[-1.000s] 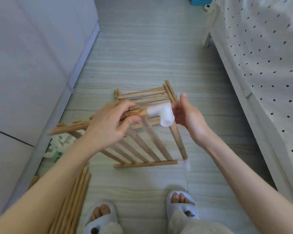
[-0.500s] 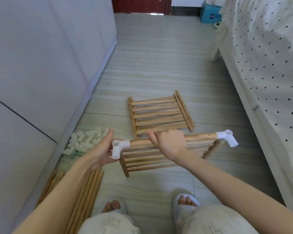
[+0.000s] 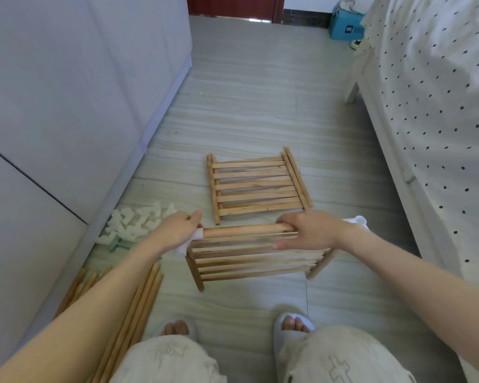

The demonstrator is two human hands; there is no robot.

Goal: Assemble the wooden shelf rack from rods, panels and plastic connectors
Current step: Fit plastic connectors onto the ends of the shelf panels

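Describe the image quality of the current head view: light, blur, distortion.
Head view: soft, even daylight with no hard shadows or glare; wide-angle distortion bows the cabinet and bed edges outward; the slatted panel under the left hand and right hand is slightly motion-blurred, while the floor panel stays sharp.

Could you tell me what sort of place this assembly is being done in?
Most likely a bedroom at home. A bed with a dotted sheet runs along the right, a pale cabinet or wardrobe front lines the left, and the person sits in slippers on the wood-look floor between them.
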